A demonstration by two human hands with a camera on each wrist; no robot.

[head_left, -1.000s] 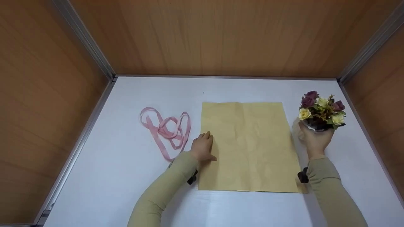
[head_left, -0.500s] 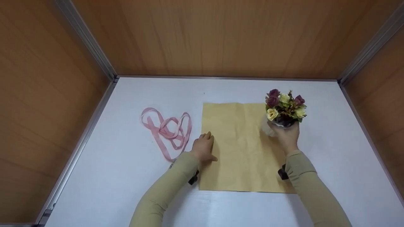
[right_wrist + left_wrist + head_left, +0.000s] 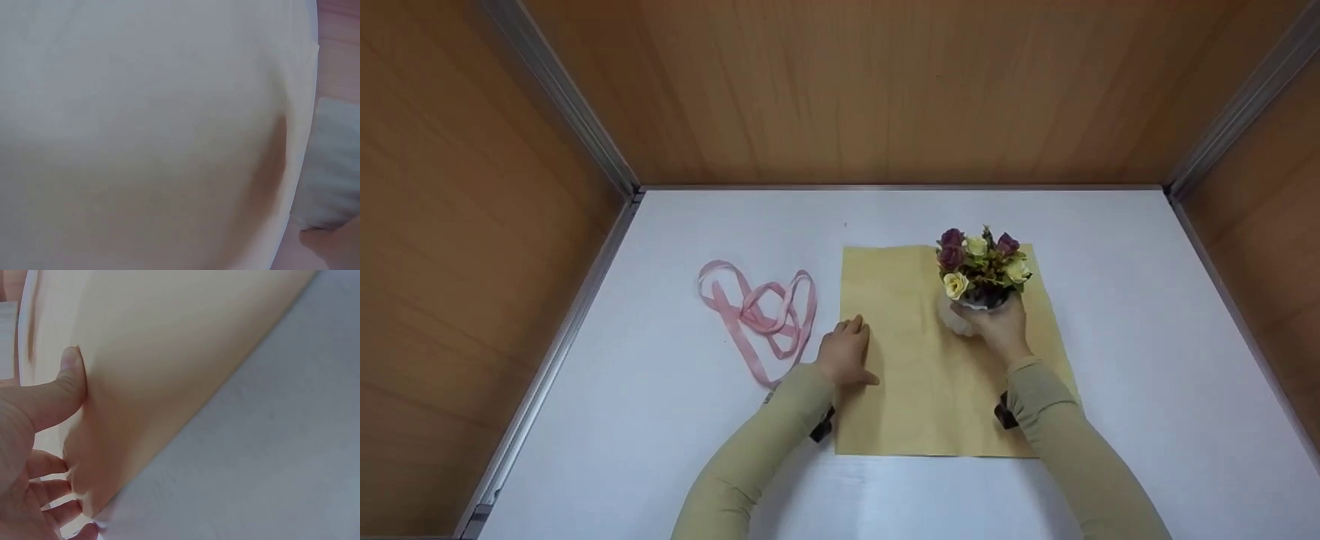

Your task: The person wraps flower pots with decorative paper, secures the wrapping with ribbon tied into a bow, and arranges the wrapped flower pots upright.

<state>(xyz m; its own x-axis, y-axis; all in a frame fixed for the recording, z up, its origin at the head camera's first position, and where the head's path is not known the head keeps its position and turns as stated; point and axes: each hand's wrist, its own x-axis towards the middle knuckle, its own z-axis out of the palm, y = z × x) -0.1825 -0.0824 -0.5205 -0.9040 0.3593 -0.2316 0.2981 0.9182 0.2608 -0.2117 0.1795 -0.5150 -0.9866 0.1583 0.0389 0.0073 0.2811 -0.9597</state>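
A sheet of brown kraft paper [image 3: 900, 405] lies flat in the head view. My left hand [image 3: 844, 354] rests on its left edge, fingers extended and thumb out to the side; the left wrist view shows these fingertips at the paper's edge [image 3: 197, 410]. With my right hand [image 3: 1003, 330] I grip a whitish flower pot [image 3: 956, 319] from its near side. Purple and pale yellow roses with green leaves [image 3: 982, 266] fill the top of the pot, which stands upright in the grip over the right half of the paper. The right wrist view catches part of the pot [image 3: 332, 163] and a fingertip.
A loosely looped pink ribbon [image 3: 735, 322] lies left of the paper, close to the left forearm. The white table [image 3: 607, 397] is bounded by wooden panels [image 3: 885, 90] with metal rails at the back and both sides.
My right hand has carried the potted flowers leftward from beyond the paper's right edge to over the paper. The left hand has stayed in place on the paper's edge.
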